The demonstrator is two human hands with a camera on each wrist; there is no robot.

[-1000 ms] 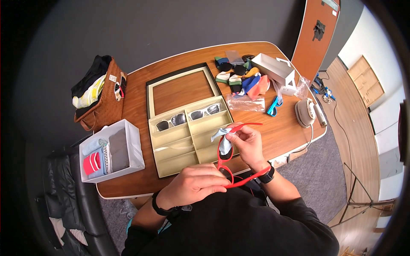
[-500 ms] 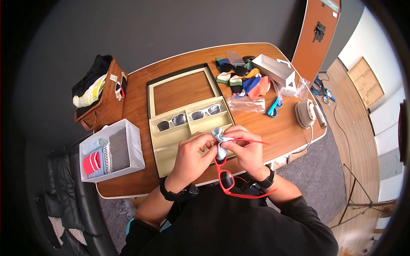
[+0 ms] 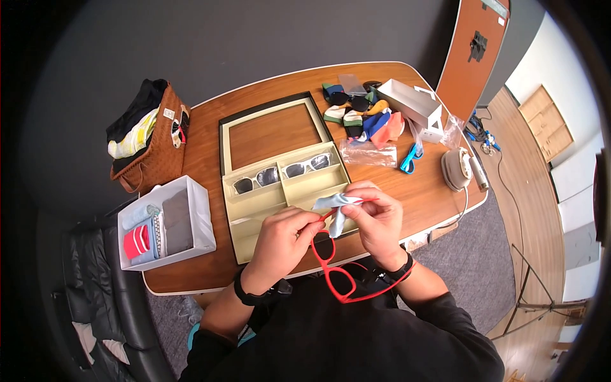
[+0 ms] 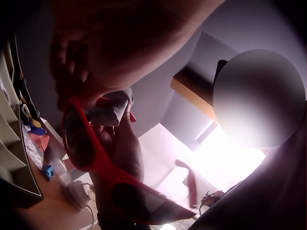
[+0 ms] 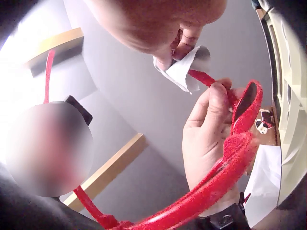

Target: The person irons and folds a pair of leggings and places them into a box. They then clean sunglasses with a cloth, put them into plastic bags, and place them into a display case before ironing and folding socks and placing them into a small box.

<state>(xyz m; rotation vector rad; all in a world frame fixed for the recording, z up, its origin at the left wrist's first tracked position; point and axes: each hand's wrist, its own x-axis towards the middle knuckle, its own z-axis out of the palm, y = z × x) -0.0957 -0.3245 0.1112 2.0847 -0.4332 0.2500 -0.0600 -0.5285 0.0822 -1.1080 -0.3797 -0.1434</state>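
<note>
Red-framed sunglasses [image 3: 342, 282] with dark lenses hang in front of the body, held at one end. My left hand [image 3: 280, 239] pinches them at the hinge end of one temple arm. With fingers and thumb, my right hand [image 3: 377, 219] pinches a pale blue cloth [image 3: 336, 201] folded around that arm. In the right wrist view the red arm enters the cloth [image 5: 180, 72], and the left fingers grip just beside it. Behind the hands lies a cream display case [image 3: 254, 245], partly hidden by the left hand. Two white-framed sunglasses [image 3: 256, 181] lie in its compartments.
At the table's back right are colourful cloth pouches [image 3: 366, 124], a white box [image 3: 410, 102], clear plastic packaging [image 3: 369, 153] and blue glasses [image 3: 410, 159]. A white corded appliance [image 3: 453, 170] stands at the right edge. To the left are a white bin [image 3: 202, 219] and brown basket [image 3: 167, 143].
My left hand moved up from the lower lens area to the hinge end of the upper temple arm. The cloth went from a lens onto that arm, and the sunglasses swung down.
</note>
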